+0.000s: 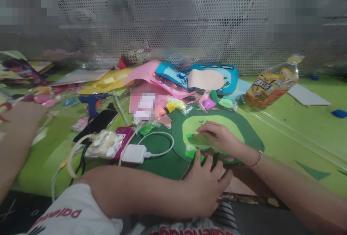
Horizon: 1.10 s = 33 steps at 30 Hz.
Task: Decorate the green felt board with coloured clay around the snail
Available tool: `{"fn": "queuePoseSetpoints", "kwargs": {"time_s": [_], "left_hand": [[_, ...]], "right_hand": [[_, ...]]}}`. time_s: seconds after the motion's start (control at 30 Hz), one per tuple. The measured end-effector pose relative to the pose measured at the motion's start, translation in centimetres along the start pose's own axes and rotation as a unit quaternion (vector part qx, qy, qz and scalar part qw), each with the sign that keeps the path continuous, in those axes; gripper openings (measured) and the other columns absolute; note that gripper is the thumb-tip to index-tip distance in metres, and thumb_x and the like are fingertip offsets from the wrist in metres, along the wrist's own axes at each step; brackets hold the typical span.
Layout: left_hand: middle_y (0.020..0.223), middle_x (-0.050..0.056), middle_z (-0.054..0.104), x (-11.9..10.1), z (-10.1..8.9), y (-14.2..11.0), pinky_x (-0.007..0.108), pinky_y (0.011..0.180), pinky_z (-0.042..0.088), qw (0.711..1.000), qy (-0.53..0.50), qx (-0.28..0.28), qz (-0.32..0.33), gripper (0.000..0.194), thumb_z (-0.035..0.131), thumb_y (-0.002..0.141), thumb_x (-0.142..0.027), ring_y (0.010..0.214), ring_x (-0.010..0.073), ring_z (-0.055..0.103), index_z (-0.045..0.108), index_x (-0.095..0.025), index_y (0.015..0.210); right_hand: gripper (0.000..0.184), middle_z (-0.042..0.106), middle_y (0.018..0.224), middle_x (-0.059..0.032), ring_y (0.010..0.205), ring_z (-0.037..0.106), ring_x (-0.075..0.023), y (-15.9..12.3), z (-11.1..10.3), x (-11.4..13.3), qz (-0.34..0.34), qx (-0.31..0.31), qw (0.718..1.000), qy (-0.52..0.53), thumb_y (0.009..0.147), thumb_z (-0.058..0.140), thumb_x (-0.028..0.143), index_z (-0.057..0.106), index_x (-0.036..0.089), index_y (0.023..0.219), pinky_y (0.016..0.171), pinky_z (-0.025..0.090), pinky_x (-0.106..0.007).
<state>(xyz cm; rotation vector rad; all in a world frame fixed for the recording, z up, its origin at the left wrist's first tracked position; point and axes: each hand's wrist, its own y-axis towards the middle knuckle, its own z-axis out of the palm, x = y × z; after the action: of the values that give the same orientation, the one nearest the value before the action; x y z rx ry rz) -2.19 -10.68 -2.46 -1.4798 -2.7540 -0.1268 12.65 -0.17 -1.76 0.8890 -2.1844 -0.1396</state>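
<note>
A dark green felt shape (pixel 162 159) lies on the green table in front of me, with a light green oval (pixel 233 126) on it. My right hand (pixel 221 139) rests on the oval, fingers stretched out flat and pointing left, fingertips pressing a small green piece (pixel 193 139). My left hand (pixel 207 182) lies flat with fingers spread on the near edge of the felt, just below the right hand. It holds nothing. Small bright green cut-outs (pixel 189 152) sit between the two hands.
A white charger (pixel 134 154) with cable, a black phone (pixel 99 122) and a blue glue gun (pixel 92 103) lie to the left. Clay packets (pixel 208 103), coloured sheets and a blue case (pixel 227 74) are piled behind. A plastic bottle (pixel 271 83) lies right. Another person's arm (pixel 15 144) is at far left.
</note>
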Motion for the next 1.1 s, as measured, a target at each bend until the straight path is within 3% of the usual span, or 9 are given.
{"fn": "queuePoseSetpoints", "kwargs": {"time_s": [0.5,0.7,0.9,1.1], "left_hand": [[0.143,0.020,0.033,0.0,0.6,0.0,0.068,0.097,0.017,1.000,-0.006,0.000,0.008,0.072,0.053,0.078,-0.050,0.126,0.0446,0.030,0.032,-0.016,0.139],[0.143,0.020,0.033,0.1,0.1,0.1,0.067,0.098,0.018,1.000,0.003,0.013,0.010,0.074,0.052,0.079,-0.050,0.127,0.0428,0.030,0.030,-0.016,0.140],[0.146,0.020,0.030,0.1,0.1,0.0,0.067,0.099,0.018,1.000,-0.002,0.012,0.009,0.075,0.052,0.080,-0.049,0.131,0.0435,0.025,0.028,-0.015,0.142],[0.146,0.021,0.029,0.1,0.4,0.0,0.069,0.099,0.016,1.000,-0.009,0.008,0.011,0.078,0.054,0.078,-0.051,0.133,0.0455,0.020,0.027,-0.015,0.142]], "right_hand": [[0.015,0.067,0.082,-0.0036,0.075,0.064,-0.0172,0.0,-0.1,0.6,0.052,-0.020,0.998,0.038,0.085,0.050,0.018,0.065,0.022,0.086,0.066,0.053,-0.030],[0.012,0.066,0.081,-0.0032,0.075,0.065,-0.0170,0.1,-0.7,0.6,0.077,-0.081,0.991,0.078,0.085,0.051,0.022,0.063,0.024,0.086,0.066,0.054,-0.030],[0.016,0.063,0.084,-0.0030,0.076,0.063,-0.0156,0.3,-2.2,0.2,0.111,-0.209,0.955,0.179,0.090,0.047,0.031,0.059,0.021,0.093,0.071,0.054,-0.032],[0.016,0.061,0.086,-0.0030,0.079,0.062,-0.0155,0.3,-2.0,-0.7,0.124,-0.194,0.955,0.189,0.089,0.046,0.029,0.058,0.021,0.096,0.073,0.053,-0.033]]}}
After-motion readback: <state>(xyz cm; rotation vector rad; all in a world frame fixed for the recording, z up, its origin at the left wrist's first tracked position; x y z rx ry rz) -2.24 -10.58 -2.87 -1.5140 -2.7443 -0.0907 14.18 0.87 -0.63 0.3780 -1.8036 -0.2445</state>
